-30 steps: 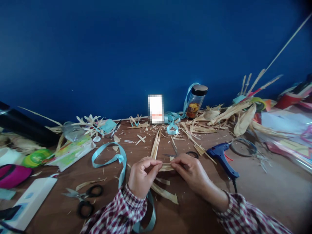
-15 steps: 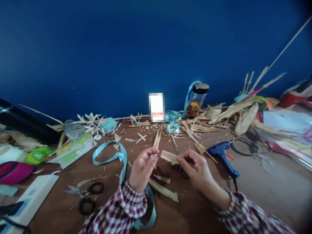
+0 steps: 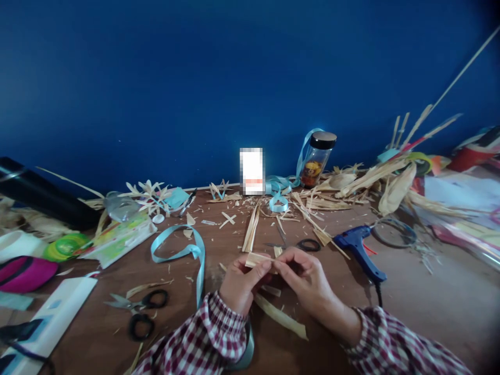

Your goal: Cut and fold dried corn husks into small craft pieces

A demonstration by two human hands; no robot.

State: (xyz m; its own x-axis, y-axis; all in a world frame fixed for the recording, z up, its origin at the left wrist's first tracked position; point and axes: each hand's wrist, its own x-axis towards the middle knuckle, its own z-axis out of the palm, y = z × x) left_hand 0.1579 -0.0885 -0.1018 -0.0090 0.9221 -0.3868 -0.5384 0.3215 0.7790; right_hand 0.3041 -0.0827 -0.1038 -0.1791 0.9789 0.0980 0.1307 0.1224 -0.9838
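A short piece of dried corn husk point(image 3: 255, 259) lies between my two hands. My left hand point(image 3: 242, 284) pinches it with the thumb on top. My right hand point(image 3: 302, 273) pinches its right end between thumb and fingertips, close to the left thumb. Just beyond the hands, a bundle of narrow husk strips point(image 3: 252, 229) rests on the table. Below them lies a longer husk strip point(image 3: 283, 317). A light blue ribbon point(image 3: 199, 255) runs left of my left hand and passes under the sleeve.
Scissors point(image 3: 136, 308) lie at the left, with a second pair point(image 3: 308, 245) behind my right hand. A blue glue gun point(image 3: 359, 250) is at the right. A jar point(image 3: 317, 161) leans by the wall. A white power strip point(image 3: 58, 317) is at the near left.
My hands have come together, and the husk piece that only my right hand held is now gripped by both. The narrow strip bundle, earlier at my left fingertips, lies apart from them.
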